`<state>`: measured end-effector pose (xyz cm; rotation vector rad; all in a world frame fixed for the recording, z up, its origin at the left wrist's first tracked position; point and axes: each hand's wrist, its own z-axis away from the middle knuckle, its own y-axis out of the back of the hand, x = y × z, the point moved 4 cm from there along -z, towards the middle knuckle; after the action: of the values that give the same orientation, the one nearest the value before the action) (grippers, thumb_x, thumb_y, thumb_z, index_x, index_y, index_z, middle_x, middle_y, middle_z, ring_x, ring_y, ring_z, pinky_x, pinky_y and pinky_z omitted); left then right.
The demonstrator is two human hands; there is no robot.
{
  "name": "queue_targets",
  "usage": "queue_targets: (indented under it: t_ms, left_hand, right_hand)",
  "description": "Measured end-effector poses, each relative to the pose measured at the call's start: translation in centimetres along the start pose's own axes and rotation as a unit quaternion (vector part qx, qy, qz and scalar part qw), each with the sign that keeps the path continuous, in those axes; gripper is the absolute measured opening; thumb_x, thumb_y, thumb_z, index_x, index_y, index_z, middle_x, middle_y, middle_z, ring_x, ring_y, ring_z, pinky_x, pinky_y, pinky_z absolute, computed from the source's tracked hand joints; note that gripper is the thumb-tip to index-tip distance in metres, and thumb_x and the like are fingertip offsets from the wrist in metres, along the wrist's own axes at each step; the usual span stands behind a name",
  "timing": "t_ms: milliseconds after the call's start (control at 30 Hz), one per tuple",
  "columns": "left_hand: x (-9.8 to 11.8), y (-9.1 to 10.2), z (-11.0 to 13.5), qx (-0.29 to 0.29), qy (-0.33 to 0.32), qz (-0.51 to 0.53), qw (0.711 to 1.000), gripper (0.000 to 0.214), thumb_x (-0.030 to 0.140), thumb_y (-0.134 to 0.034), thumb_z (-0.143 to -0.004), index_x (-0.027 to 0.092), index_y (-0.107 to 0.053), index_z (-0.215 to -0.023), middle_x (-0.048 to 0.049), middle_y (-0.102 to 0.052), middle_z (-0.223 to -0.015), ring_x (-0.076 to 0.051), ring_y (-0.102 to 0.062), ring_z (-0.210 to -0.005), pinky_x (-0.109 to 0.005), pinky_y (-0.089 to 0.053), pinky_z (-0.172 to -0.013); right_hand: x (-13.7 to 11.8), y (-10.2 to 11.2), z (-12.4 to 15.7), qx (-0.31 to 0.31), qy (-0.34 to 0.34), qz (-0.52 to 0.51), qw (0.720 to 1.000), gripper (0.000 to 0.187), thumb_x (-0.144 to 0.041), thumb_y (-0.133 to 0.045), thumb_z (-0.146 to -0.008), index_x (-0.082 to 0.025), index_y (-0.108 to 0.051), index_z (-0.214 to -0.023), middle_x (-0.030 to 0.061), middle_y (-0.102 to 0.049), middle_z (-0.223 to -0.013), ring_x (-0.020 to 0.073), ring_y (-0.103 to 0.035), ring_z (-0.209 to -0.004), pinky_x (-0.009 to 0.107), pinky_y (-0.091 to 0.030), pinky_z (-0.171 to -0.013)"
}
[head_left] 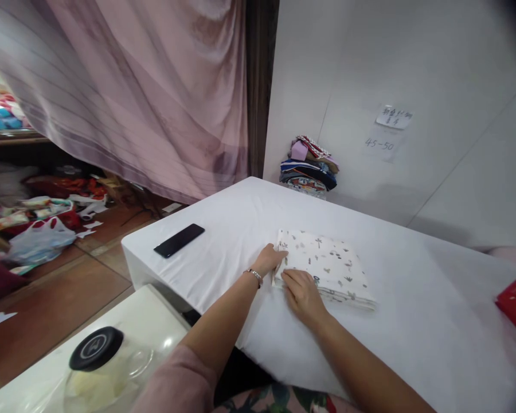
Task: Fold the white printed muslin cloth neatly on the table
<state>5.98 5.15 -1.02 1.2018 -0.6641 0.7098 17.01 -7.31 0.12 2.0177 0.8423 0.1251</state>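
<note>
I find the folded printed cloth [331, 264] flat on the white tabletop [232, 229]. My left hand [269, 261] and right hand [303, 292] touch its left end; whether the fingers pinch, I cannot tell. Likely light, soft; hold folded edges.

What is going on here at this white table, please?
Someone is handling a folded white cloth with small printed motifs. The left hand is at the cloth's left edge; the right hand touches its near edge, toward the left end. The cloth lies on the white table. What looks like a black phone lies apart, farther left.
</note>
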Motion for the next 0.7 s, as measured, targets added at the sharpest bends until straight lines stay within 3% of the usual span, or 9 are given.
queue_targets:
  t_ms: [133, 333, 500, 700]
  left_hand:
    - [-0.4, 0.0, 0.0, -0.033, 0.002, -0.021, 0.999, 0.057, 0.048, -0.059, -0.067, 0.012, -0.052, -0.112, -0.0139, -0.065, -0.107, -0.025, -0.061, -0.096, -0.028, -0.043, -0.073]
    - [-0.3, 0.5, 1.2, 0.033, -0.031, -0.112, 0.993, 0.055, 0.04, -0.054, -0.073, 0.018, -0.043, -0.122, -0.0115, -0.066, -0.102, -0.026, -0.06, -0.098, -0.032, -0.041, -0.079]
    - [-0.1, 0.8, 1.5, 0.043, -0.03, -0.111, 0.992, 0.046, 0.046, -0.055, -0.074, 0.018, -0.047, -0.11, -0.0095, -0.066, -0.095, -0.023, -0.061, -0.089, -0.029, -0.041, -0.072]
    - [1.9, 1.4, 0.0, 0.128, -0.084, -0.099, 0.983, 0.028, 0.042, -0.058, -0.076, 0.02, -0.052, -0.091, -0.0054, -0.062, -0.098, -0.018, -0.059, -0.086, -0.026, -0.039, -0.07]
  right_hand:
    - [0.1, -0.1, 0.1, -0.015, 0.004, -0.016, 1.0, 0.038, -0.013, -0.041, -0.085, -0.019, -0.05, -0.122, 0.0115, -0.058, -0.113, 0.024, -0.051, -0.106, 0.043, -0.042, -0.087]
    - [0.0, 0.0, 0.3, -0.032, 0.02, -0.036, 0.999, 0.039, -0.014, -0.042, -0.085, -0.019, -0.048, -0.124, 0.0117, -0.057, -0.117, 0.0249, -0.05, -0.108, 0.045, -0.041, -0.09]
    - [0.2, -0.2, 0.4, -0.033, 0.017, -0.047, 0.998, 0.041, -0.013, -0.043, -0.084, -0.02, -0.048, -0.125, 0.0109, -0.057, -0.118, 0.025, -0.05, -0.108, 0.046, -0.041, -0.091]
    - [0.2, -0.2, 0.2, -0.024, 0.016, -0.05, 0.998, 0.041, -0.012, -0.043, -0.084, -0.019, -0.048, -0.124, 0.0113, -0.058, -0.116, 0.0248, -0.05, -0.107, 0.045, -0.043, -0.089]
